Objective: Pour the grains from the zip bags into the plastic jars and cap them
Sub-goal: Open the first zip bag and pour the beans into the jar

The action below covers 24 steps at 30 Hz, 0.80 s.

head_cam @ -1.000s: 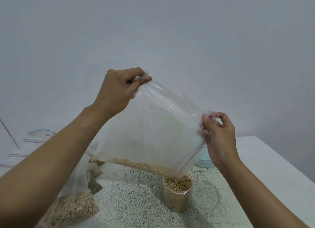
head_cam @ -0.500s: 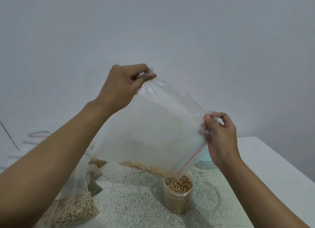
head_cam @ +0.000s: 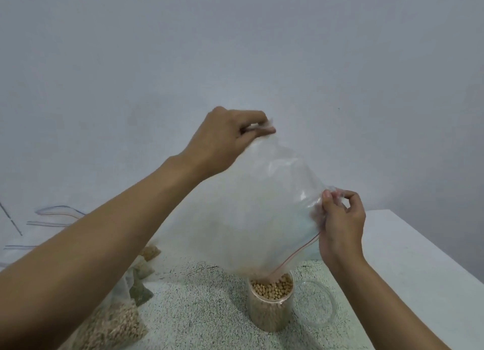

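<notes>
You are near the end of a pour: your left hand point(head_cam: 225, 137) pinches the bottom corner of the zip bag point(head_cam: 262, 205) held high, while the curled fingers point(head_cam: 328, 200) of your right hand point(head_cam: 340, 224) pinch its zip edge. The bag's mouth hangs just over the jar point(head_cam: 271, 310) on the desk point(head_cam: 406, 258). The bag looks nearly empty and the grains point(head_cam: 272, 288) reach almost to the rim, so the next move is probably to set the bag aside and cap the jar.

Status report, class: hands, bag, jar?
Left hand and right hand pinch clear plastic zip bag. Mouth over bean-filled clear plastic jar. Nothing in the way.
</notes>
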Tool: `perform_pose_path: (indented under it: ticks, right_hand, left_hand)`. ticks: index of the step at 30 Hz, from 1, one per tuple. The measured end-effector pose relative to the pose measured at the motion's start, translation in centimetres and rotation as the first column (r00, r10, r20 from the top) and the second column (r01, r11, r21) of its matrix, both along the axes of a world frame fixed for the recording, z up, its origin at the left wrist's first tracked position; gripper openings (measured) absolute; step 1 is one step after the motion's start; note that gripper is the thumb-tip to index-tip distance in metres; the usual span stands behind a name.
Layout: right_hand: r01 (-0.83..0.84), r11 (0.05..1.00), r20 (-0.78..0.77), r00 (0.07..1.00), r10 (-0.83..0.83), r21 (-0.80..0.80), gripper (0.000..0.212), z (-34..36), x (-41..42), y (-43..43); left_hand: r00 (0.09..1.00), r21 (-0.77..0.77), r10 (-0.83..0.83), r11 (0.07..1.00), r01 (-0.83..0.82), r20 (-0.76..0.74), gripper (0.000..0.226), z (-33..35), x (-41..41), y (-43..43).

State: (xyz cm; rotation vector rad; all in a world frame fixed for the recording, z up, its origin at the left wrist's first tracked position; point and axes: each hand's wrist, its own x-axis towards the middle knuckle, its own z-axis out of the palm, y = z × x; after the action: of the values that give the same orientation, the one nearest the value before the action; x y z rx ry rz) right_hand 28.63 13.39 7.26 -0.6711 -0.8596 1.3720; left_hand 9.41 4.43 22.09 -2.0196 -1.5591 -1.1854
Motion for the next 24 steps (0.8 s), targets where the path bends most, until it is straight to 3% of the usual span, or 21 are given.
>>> perform_pose_path:
  ticks: [5,17,24]
  right_hand:
    - [0.026,1.0,-0.014,1.0,-0.026,0.001,0.024,0.9,0.2,0.2]
    - [-0.012,1.0,-0.012,1.0,0.012,-0.004,0.021,1.2,1.0,0.3]
    - [-0.1,0.995,-0.014,0.995,0.1,0.01,0.022,0.6,0.1,0.2]
  left_hand:
    - [0.999,0.025,0.004,1.0,-0.003,-0.05,0.033,1.5,0.5,0.5]
    - [0.996,-0.07,-0.003,0.998,0.009,0.084,0.038,1.8,0.3,0.3]
    - [0.961,-0.343,0.081,0.939,0.015,0.265,0.043,1.1,-1.9,-1.9]
